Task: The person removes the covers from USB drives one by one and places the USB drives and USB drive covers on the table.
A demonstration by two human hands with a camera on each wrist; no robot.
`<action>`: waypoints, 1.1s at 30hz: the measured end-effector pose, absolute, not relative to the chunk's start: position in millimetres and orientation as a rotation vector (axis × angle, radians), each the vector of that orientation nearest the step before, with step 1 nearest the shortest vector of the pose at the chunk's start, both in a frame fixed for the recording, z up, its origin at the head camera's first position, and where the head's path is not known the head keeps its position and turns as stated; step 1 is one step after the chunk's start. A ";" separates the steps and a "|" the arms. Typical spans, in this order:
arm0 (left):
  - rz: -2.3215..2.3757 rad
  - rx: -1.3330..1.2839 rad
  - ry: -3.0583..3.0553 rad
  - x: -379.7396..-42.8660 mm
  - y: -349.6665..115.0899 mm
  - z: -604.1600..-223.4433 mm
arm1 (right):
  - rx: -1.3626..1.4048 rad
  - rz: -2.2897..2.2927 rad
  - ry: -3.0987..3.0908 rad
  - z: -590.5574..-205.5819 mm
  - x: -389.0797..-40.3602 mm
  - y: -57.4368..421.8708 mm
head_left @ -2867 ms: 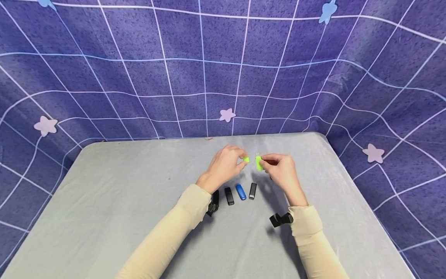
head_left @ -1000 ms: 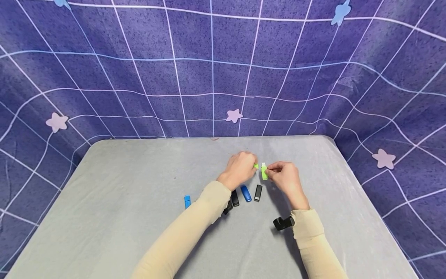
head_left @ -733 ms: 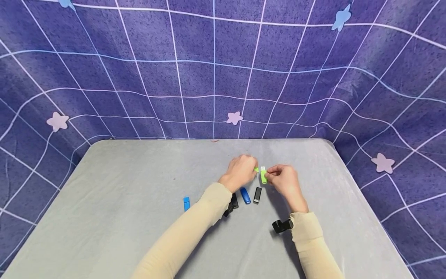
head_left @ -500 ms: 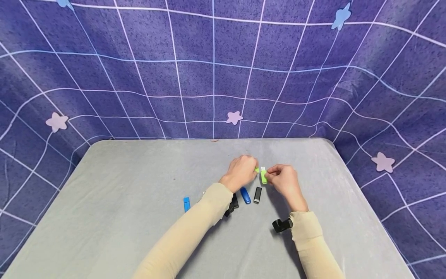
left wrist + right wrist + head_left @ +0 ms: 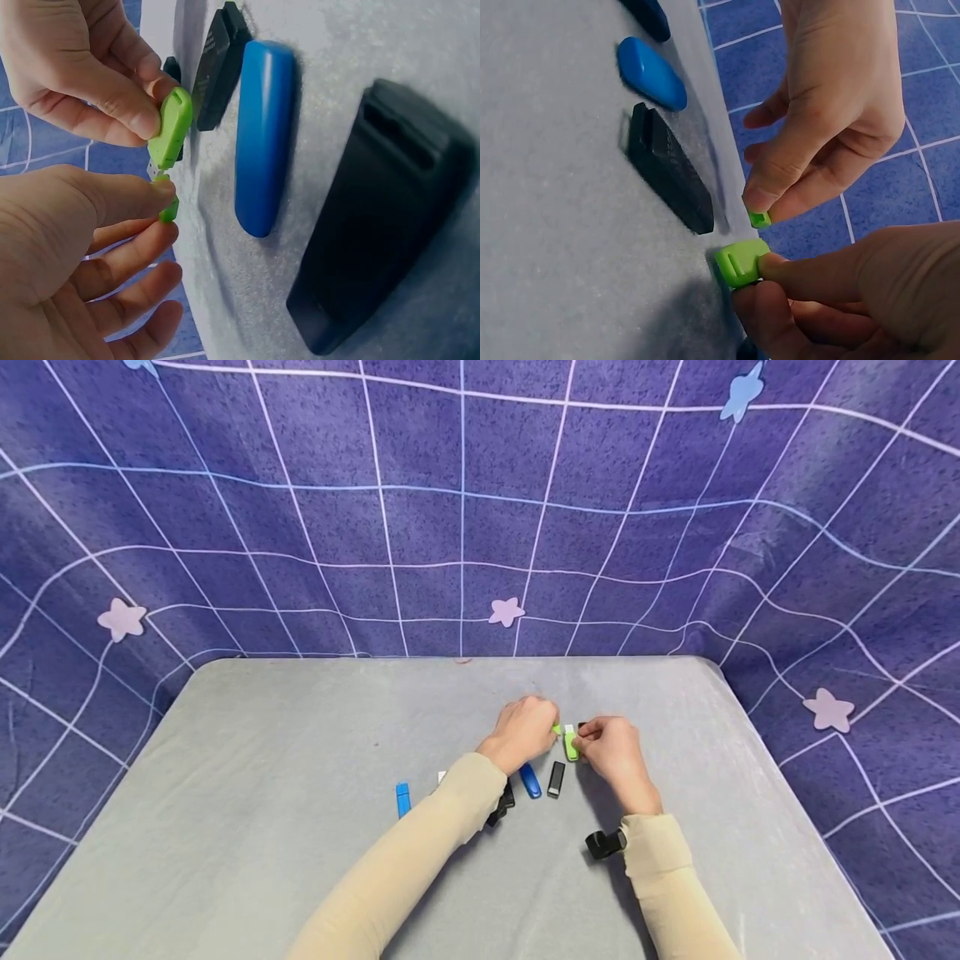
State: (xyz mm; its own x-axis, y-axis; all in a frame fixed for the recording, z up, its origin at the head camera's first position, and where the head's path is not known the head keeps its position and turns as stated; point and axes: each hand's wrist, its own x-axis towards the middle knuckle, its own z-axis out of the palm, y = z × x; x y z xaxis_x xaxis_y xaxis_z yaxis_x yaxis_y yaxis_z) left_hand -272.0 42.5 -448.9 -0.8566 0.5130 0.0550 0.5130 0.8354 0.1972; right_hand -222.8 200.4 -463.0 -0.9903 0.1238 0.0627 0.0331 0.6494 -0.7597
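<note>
Cap of bright-green plastic [image 5: 557, 730], off, pinched by left hand [image 5: 527, 727]; right hand [image 5: 613, 750] pinches oblong bright-green plastic USB stick [image 5: 572, 747] at cap's four o'clock, pale connector [image 5: 569, 728] bare toward twelve; parts unjoined.

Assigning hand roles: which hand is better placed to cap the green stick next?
Likely left: the left hand pinches the cap, close to the bare plug; the right hand holds the stick.

My USB stick [image 5: 739, 264] and its cap [image 5: 169, 212] are lime green, my sleeves [image 5: 412, 856] cream, the tabletop [image 5: 300, 752] grey, nearby sticks [image 5: 530, 782] blue or black, the purple cloth [image 5: 423, 527] gridded in white and pale blue with pink and blue stars [image 5: 507, 612]
</note>
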 end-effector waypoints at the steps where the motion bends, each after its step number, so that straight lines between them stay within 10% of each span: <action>1: 0.323 0.837 3.006 -272.1 42.7 -449.5 | -0.134 1.261 -2.758 -463.4 -222.9 200.3; 33: 0.315 0.710 2.965 -283.4 58.6 -457.7 | -0.184 1.110 -2.772 -464.4 -229.2 194.0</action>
State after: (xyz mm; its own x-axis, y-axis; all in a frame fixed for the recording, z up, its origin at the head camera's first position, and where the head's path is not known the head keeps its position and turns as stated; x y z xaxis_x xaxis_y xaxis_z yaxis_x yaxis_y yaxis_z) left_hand -283.4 58.6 -457.7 -0.8898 0.4556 -0.0264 0.4398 0.8716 0.2165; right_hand -229.2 194.0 -464.4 -0.9813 0.1685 0.0929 0.0577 0.7186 -0.6930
